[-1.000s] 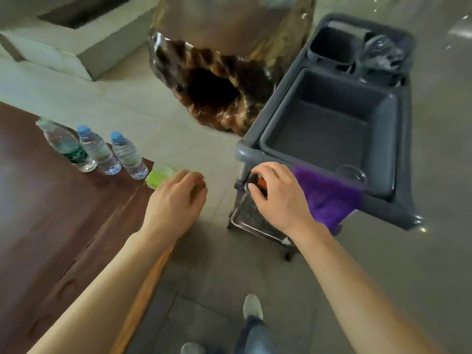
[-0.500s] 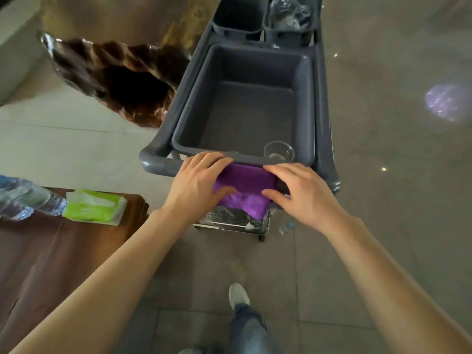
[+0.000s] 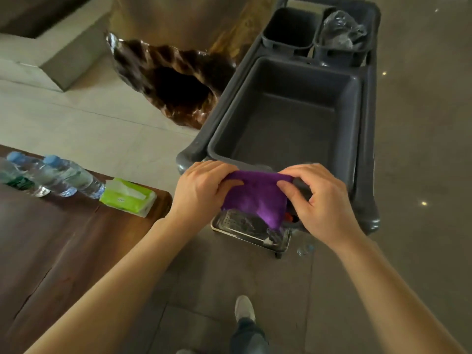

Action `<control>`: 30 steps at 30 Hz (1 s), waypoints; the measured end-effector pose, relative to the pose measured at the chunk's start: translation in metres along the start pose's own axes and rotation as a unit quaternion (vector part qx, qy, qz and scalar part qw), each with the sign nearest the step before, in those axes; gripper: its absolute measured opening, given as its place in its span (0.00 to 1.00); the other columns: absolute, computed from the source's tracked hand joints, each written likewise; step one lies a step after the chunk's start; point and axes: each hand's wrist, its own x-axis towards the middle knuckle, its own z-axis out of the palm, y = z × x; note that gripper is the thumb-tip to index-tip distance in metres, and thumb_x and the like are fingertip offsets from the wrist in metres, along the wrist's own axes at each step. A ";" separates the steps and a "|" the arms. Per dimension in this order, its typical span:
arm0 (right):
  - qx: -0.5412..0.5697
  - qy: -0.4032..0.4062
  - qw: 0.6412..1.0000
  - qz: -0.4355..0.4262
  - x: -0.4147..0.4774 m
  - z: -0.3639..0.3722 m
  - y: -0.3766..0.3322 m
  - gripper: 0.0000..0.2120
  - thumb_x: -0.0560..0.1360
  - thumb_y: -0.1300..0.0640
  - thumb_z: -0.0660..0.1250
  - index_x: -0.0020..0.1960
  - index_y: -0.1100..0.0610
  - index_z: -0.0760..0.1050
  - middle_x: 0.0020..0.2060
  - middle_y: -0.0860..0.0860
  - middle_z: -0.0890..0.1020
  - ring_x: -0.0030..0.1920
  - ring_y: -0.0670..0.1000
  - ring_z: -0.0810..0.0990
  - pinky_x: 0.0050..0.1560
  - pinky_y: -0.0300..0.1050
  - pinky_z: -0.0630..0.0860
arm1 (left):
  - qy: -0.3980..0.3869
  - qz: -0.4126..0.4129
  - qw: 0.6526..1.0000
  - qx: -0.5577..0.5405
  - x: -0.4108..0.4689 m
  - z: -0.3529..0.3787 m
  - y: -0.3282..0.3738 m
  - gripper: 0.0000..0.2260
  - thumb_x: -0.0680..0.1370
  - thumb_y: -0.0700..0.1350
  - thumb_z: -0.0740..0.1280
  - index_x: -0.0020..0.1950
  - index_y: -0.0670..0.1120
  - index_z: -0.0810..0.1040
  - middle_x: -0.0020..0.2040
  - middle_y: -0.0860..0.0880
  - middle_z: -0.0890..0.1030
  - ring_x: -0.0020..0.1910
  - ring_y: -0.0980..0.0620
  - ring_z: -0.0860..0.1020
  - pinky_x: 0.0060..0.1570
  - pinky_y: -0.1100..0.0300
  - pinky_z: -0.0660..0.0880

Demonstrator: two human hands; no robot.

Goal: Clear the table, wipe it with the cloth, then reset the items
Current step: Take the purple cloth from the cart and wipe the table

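Observation:
A purple cloth (image 3: 255, 198) hangs over the near handle of a grey service cart (image 3: 365, 139). My left hand (image 3: 199, 190) grips the cloth's left edge and my right hand (image 3: 316, 198) grips its right edge, both closed on the fabric. At the left lies the dark wooden table (image 3: 56, 241). Near its far corner stand three water bottles (image 3: 51, 176) in a row, with a green tissue pack (image 3: 127, 196) beside them.
The cart's large grey tub (image 3: 222, 134) is bare inside. Two small bins (image 3: 288, 29) sit at its far end, one holding a crumpled plastic bag (image 3: 342, 29). A metal tray (image 3: 250, 226) shows on the lower shelf. A carved wooden stump (image 3: 173, 80) stands behind. My shoe (image 3: 244, 309) is on the tiled floor.
My left hand came off the table edge and both hands closed on the purple cloth at the cart handle. The view swung toward the cart and back a little to the left.

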 end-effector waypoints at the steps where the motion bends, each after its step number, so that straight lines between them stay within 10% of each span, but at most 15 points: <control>1: 0.024 -0.012 1.000 0.000 0.006 0.003 -0.007 0.08 0.80 0.53 0.68 0.55 0.55 0.81 0.48 0.46 0.84 0.51 0.43 0.80 0.53 0.35 0.75 | 0.012 -0.014 1.000 -0.003 -0.006 -0.008 -0.003 0.11 0.81 0.48 0.66 0.56 0.43 0.83 0.48 0.46 0.86 0.47 0.48 0.84 0.55 0.63 0.78; 9: 0.207 -0.138 0.968 -0.018 0.045 0.071 -0.087 0.08 0.81 0.47 0.59 0.59 0.47 0.70 0.44 0.40 0.80 0.45 0.39 0.82 0.32 0.27 0.75 | 0.168 -0.238 0.955 -0.047 -0.082 -0.082 -0.031 0.09 0.78 0.56 0.68 0.52 0.52 0.79 0.44 0.60 0.80 0.43 0.65 0.76 0.46 0.74 0.69; 22: 0.256 -0.289 0.917 -0.099 0.006 0.240 -0.210 0.05 0.84 0.43 0.53 0.54 0.41 0.65 0.40 0.40 0.79 0.41 0.38 0.80 0.35 0.31 0.73 | 0.361 -0.556 0.744 -0.088 -0.266 -0.117 -0.046 0.09 0.79 0.56 0.67 0.47 0.51 0.73 0.35 0.55 0.80 0.35 0.60 0.77 0.33 0.67 0.70; 26: 0.253 -0.365 0.892 -0.091 -0.027 0.285 -0.218 0.08 0.84 0.44 0.54 0.55 0.44 0.69 0.41 0.45 0.81 0.41 0.44 0.80 0.40 0.47 0.74 | 0.402 -0.619 0.665 -0.110 -0.314 -0.095 -0.040 0.10 0.80 0.56 0.66 0.48 0.51 0.71 0.38 0.54 0.80 0.38 0.61 0.77 0.33 0.70 0.70; 30: 0.238 -0.418 0.871 -0.100 -0.062 0.319 -0.214 0.08 0.85 0.46 0.54 0.56 0.45 0.70 0.40 0.42 0.80 0.42 0.40 0.79 0.38 0.33 0.72 | 0.436 -0.671 0.577 -0.161 -0.357 -0.059 -0.031 0.16 0.75 0.58 0.70 0.57 0.51 0.73 0.47 0.56 0.82 0.44 0.64 0.79 0.42 0.71 0.73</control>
